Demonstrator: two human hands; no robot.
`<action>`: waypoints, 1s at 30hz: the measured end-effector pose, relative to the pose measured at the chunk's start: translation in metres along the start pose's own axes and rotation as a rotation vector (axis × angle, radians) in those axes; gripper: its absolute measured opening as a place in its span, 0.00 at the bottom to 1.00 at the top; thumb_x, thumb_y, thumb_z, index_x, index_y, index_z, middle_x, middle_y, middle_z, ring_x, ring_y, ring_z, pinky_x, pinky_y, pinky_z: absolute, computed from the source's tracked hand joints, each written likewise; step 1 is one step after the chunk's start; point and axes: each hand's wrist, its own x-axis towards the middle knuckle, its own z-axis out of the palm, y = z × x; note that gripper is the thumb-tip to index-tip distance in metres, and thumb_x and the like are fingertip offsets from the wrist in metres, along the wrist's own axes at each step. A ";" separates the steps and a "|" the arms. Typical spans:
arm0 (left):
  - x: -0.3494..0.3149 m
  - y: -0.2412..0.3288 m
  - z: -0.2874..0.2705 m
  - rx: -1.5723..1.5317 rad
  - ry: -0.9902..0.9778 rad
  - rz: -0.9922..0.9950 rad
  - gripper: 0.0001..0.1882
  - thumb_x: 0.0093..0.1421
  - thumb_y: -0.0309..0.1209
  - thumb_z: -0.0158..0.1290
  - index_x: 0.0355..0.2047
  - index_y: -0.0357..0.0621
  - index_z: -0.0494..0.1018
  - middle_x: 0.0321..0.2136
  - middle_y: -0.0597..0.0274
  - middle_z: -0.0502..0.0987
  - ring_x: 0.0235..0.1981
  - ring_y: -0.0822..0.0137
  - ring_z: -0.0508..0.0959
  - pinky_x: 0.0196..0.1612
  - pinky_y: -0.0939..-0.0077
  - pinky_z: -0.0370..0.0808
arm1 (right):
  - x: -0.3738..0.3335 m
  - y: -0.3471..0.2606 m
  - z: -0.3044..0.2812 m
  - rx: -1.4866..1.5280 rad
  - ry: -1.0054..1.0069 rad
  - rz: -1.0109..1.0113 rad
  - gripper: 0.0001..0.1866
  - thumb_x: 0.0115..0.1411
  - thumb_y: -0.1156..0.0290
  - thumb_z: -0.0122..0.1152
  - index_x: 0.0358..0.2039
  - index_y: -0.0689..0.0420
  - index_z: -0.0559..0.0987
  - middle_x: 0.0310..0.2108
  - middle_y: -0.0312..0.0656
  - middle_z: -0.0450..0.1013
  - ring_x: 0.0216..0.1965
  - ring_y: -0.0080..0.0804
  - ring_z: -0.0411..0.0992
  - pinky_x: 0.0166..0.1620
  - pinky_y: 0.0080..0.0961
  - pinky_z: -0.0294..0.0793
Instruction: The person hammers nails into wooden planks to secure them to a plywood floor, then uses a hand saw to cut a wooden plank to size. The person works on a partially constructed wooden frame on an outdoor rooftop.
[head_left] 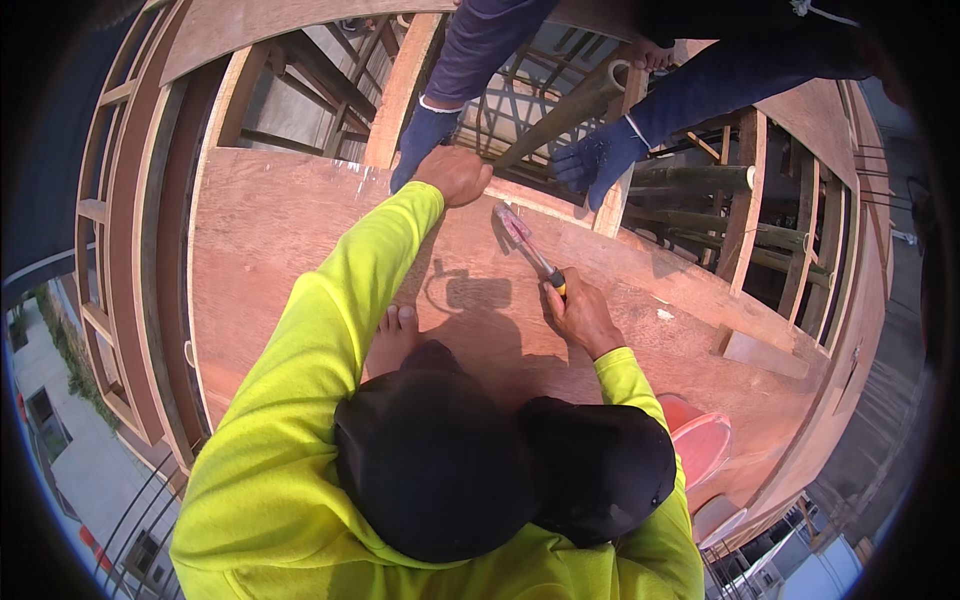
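Guiding remotely, I've the right grip (585,315) pinching a pink-stained tool (537,258), left grip (457,176) curled, contents hidden: strokes should clear the blue gloves (588,163).

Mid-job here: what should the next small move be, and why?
Probably ease the hammer back from the edge of the plywood before any swing. The right hand grips it, and its head points toward that edge, where the left hand is curled beside a co-worker's blue glove, so a stray blow might land on someone.
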 end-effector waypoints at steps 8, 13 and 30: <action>0.028 0.012 -0.011 0.035 -0.265 -0.069 0.32 0.69 0.46 0.34 0.39 0.33 0.82 0.44 0.38 0.82 0.49 0.42 0.81 0.56 0.49 0.74 | -0.019 -0.043 -0.029 0.350 0.335 -0.303 0.15 0.62 0.73 0.70 0.45 0.62 0.73 0.27 0.48 0.76 0.25 0.46 0.79 0.29 0.36 0.76; 0.036 0.006 -0.008 -0.004 -0.366 -0.150 0.33 0.68 0.47 0.33 0.47 0.33 0.81 0.51 0.39 0.80 0.54 0.42 0.80 0.59 0.51 0.73 | -0.040 -0.026 -0.008 0.385 0.212 -0.068 0.17 0.64 0.70 0.69 0.49 0.62 0.73 0.28 0.49 0.77 0.26 0.46 0.79 0.30 0.36 0.77; 0.064 -0.010 -0.032 -0.029 -0.403 -0.167 0.29 0.66 0.44 0.41 0.53 0.35 0.79 0.60 0.39 0.74 0.59 0.41 0.76 0.63 0.54 0.72 | 0.019 -0.015 -0.013 0.190 0.130 -0.057 0.14 0.67 0.66 0.63 0.44 0.61 0.72 0.26 0.53 0.76 0.27 0.60 0.76 0.30 0.49 0.75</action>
